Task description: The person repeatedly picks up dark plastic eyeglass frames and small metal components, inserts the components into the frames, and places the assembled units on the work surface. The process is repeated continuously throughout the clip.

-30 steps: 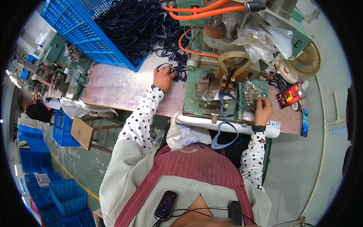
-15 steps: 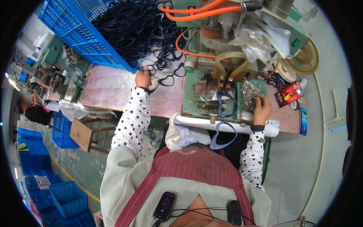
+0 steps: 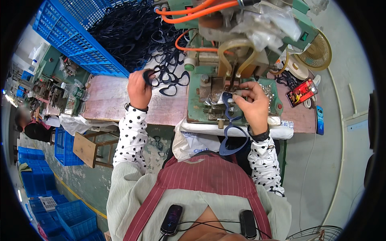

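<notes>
On the counter [image 3: 104, 100] before you: machine [image 3: 235, 60] | to the machine's left: crate [image 3: 76, 38], frames [image 3: 132, 32] heaped in and beside it | to the machine's right: phone [image 3: 301, 92], fan [image 3: 318, 52] behind the phone | on the floor [image 3: 94, 180], your left: stool [image 3: 85, 148]

White sleeves [image 3: 130, 136], black dots; maroon pinstriped apron [image 3: 207, 176]; pale shirt [image 3: 128, 193]; dark wristbands [image 3: 259, 136].

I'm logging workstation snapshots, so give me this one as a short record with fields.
Left hand: holds a dark frame
Right hand: at the upper end of a blue heart-shaped frame; whether it grips is unclear
Machine: green machine, in front of the person
Stock: loose frames heaped at the blue crate, some spread on the table
Far right: phone with lit screen, fan
</notes>
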### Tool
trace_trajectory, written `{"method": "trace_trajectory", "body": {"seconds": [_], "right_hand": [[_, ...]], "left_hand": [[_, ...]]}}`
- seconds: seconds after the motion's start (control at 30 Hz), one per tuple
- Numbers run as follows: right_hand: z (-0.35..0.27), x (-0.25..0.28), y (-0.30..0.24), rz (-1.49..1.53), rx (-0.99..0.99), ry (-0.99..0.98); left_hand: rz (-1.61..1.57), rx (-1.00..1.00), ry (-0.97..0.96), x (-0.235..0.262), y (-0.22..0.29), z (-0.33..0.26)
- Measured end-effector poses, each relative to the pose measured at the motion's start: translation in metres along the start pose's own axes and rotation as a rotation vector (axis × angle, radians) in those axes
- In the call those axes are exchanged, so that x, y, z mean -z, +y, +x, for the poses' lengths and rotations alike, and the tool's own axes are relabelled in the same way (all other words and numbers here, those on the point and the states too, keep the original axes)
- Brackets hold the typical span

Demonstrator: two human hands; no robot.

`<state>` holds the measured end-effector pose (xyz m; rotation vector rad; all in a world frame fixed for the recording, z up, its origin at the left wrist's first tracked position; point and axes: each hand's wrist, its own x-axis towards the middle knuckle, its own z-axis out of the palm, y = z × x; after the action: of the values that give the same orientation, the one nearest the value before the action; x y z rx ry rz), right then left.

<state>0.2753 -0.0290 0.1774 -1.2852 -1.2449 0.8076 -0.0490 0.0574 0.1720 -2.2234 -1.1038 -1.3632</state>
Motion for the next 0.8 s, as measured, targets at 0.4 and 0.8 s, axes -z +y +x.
{"method": "trace_trajectory", "body": {"seconds": [0.4, 0.8], "right_hand": [[0.004, -0.010, 0.008, 0.116, 0.003, 0.064], [0.018, 0.072, 0.083, -0.347, 0.075, 0.438]], "left_hand": [[-0.743, -0.312, -0.027, 0.021, 0.092, 0.000], [-0.792, -0.496, -0.152, -0.064, 0.154, -0.013]]}}
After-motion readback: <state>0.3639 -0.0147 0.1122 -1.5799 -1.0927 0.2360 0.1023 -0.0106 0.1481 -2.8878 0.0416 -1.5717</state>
